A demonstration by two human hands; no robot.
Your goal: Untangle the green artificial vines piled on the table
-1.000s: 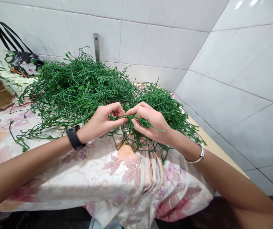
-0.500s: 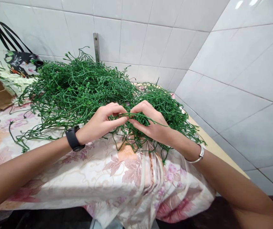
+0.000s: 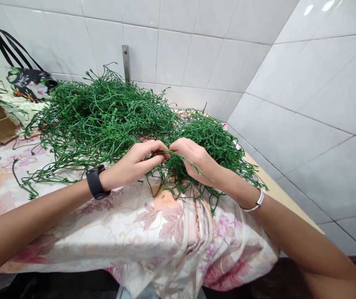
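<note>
Green stem (image 3: 193, 163): between the hands, its free end trailing across the right hand.
Left hand (image 3: 134, 160): thumb and forefinger pinching the stem.
Right hand (image 3: 198, 158): fingers curled in at the stem beside the left fingertips; thumb hidden, so cannot tell its grip.
Green heaps (image 3: 109, 112): tangled stems just behind the hands.
Floral cloth (image 3: 103, 232): under the heaps, covering the surface.
Black floral bag (image 3: 30, 83): back left, near the tiled wall (image 3: 178, 54).
</note>
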